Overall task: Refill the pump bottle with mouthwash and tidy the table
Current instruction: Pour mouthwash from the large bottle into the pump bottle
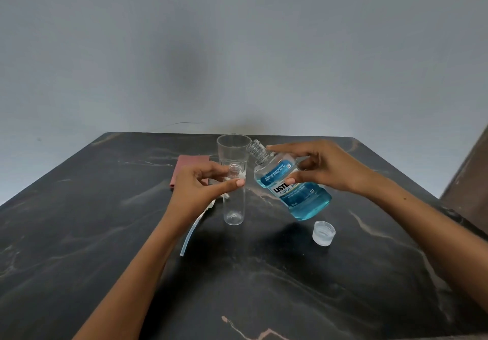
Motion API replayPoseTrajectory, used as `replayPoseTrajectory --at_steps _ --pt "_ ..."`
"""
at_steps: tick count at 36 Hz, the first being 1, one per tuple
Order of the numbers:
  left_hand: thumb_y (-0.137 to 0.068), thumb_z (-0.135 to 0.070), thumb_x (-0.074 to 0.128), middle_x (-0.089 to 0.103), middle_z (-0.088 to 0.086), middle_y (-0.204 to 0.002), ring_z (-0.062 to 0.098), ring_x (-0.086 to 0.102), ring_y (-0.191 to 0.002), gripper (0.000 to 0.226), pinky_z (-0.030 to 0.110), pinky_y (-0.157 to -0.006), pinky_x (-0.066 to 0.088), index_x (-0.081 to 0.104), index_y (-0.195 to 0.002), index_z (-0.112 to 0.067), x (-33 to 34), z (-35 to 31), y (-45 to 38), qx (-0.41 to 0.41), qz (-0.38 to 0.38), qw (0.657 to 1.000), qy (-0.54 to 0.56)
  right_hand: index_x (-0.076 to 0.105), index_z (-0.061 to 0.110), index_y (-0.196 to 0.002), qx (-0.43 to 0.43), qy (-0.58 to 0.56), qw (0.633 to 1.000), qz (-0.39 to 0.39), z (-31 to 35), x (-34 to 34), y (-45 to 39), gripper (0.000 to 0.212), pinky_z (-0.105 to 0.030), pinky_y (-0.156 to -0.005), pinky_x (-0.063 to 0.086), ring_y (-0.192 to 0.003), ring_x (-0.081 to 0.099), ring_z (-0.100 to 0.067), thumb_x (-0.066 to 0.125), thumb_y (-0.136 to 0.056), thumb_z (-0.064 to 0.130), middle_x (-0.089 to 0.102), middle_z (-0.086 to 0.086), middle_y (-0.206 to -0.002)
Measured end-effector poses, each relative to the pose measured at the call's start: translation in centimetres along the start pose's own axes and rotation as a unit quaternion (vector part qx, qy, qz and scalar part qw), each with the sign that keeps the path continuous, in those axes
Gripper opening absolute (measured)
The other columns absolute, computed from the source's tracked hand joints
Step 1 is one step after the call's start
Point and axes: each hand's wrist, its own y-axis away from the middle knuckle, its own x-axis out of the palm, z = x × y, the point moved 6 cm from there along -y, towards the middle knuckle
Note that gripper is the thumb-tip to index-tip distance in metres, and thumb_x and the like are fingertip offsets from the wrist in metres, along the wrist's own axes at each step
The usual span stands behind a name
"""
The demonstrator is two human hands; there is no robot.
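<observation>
Your left hand point(203, 184) pinches the neck of the clear pump bottle point(233, 202), standing on the dark table point(79, 234); your right hand point(322, 166) grips the uncapped mouthwash bottle point(293, 186), tilted with its mouth just above. Bring that mouth right over the narrow opening, keep the pinch firm, and tip slowly. Its cap point(323, 233) lies nearby.

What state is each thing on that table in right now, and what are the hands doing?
Mouthwash bottle: uncapped, tilted, part full of blue liquid, held by right hand.
Pump bottle: upright, open, looks empty, neck held by left hand.
Cap: off, lying on table.
Cup: upright, looks empty.
Pump tube: out of bottle, lying flat.
Red cloth: folded, flat.
</observation>
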Motion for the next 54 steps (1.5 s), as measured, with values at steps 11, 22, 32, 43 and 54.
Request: replayPoseTrajectory --at_steps 11,22,32,43,54 --pt "-0.071 -0.021 0.082 0.076 0.0 -0.083 0.018 0.069 -0.076 0.024 0.026 -0.07 0.058 0.077 -0.093 -0.015 -0.1 0.2 -0.1 0.003 -0.001 1.0 -0.01 0.052 0.038 -0.132 0.005 0.069 0.995 0.07 0.4 -0.4 -0.7 0.062 -0.023 -0.061 0.06 -0.089 0.071 -0.002 0.07 -0.081 0.007 0.065 0.021 -0.114" --pt "-0.072 -0.026 0.08 0.075 0.0 -0.084 0.019 0.069 -0.08 0.024 0.031 -0.075 0.058 0.077 -0.094 -0.017 -0.2 0.3 -0.1 0.005 0.001 1.0 -0.026 0.053 0.033 -0.132 -0.006 0.099 0.99 0.101 2.0 -0.5 -1.4 0.063 -0.01 -0.061 0.053 -0.087 0.07 0.002 0.07 -0.081 0.001 0.059 0.033 -0.109" --pt "-0.073 -0.023 0.08 0.075 0.006 -0.088 0.027 0.069 -0.084 0.024 0.049 -0.082 0.057 0.076 -0.095 -0.011 -0.1 -0.2 0.0 0.007 0.002 1.0 -0.015 0.052 0.023 -0.135 -0.014 0.124 0.986 0.114 2.4 -0.6 -2.3 0.061 -0.003 -0.061 0.048 -0.083 0.06 0.023 0.067 -0.082 -0.004 0.057 0.025 -0.113" --pt "-0.075 -0.024 0.078 0.075 0.005 -0.089 0.024 0.069 -0.085 0.024 0.048 -0.083 0.057 0.076 -0.094 -0.011 0.0 -0.2 0.1 -0.006 0.005 1.0 -0.018 0.05 0.025 -0.135 -0.017 0.152 0.981 0.12 2.5 -0.7 -2.7 0.061 -0.001 -0.063 0.047 -0.083 0.055 0.029 0.066 -0.083 -0.003 0.054 0.021 -0.116" --pt "-0.075 -0.025 0.078 0.075 0.004 -0.087 0.022 0.068 -0.082 0.022 0.042 -0.081 0.058 0.076 -0.094 -0.014 0.0 0.0 0.0 -0.006 0.014 1.0 -0.016 0.052 0.013 -0.134 -0.026 0.144 0.98 0.137 3.1 -0.9 -2.8 0.056 -0.003 -0.067 0.049 -0.086 0.058 0.025 0.066 -0.083 -0.004 0.058 0.018 -0.116"
